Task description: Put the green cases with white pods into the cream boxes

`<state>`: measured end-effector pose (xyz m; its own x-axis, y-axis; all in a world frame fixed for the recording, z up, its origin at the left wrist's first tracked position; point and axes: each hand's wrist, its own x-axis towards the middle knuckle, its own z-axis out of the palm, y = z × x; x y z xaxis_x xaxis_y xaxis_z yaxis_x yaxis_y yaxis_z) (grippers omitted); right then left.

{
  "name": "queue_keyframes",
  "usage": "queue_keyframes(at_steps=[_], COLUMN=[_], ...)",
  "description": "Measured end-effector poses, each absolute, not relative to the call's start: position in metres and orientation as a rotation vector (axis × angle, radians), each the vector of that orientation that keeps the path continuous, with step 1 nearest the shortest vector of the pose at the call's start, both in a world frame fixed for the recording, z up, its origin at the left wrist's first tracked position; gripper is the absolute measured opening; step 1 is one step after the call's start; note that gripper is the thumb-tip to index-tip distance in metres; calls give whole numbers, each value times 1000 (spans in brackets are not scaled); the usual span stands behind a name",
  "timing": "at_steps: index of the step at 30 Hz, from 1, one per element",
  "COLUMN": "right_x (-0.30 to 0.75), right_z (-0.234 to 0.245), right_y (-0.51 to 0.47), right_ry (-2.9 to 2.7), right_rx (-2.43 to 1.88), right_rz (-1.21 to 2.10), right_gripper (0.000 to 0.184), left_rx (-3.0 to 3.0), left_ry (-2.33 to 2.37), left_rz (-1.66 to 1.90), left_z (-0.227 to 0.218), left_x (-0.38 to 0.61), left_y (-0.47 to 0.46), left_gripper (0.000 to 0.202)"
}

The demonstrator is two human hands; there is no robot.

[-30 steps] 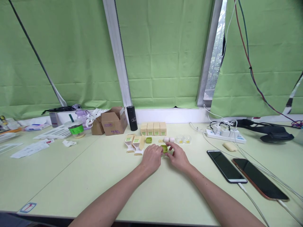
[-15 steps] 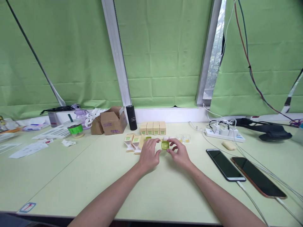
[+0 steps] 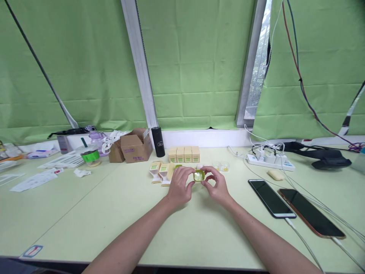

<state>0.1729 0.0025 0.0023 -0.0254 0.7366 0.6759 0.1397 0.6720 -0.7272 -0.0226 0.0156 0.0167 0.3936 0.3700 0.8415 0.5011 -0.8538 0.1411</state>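
- Head view: the left hand [image 3: 180, 185] and right hand [image 3: 218, 185] pinch the small green dish [image 3: 199, 180] between them, nearer the far edge of the desk [image 3: 114, 213] than the near one.
- Likely light, stiff, slightly slick plastic; opposite sides suit a gentle fingertip hold.

The person's bare L forearm [image 3: 134, 238] and R forearm [image 3: 265, 232] angle fwd & inward, wrists approx. level w/ each other. L grip [image 3: 180, 187] and R grip [image 3: 217, 185] face off nr. ctr., a small gap btwn, backs up, each pinching w/ curved fingers opp. thumb.
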Motion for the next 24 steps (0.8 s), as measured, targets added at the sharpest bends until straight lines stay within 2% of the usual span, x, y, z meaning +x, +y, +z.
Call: queue_keyframes(at_steps=[12,24], right_x=[173,172], right_z=[4,8], right_y=[0,-3], right_ry=[-1559,-1570], right_rx=[-747,-731], right_rz=[528,474], right_gripper=[33,42], left_rx=[-2403,-2397], left_ry=[-804,-960], left_rz=[-1489,-1536], left_z=[17,18], left_x=[-23,-23], left_y=[19,20], left_gripper=[31,19])
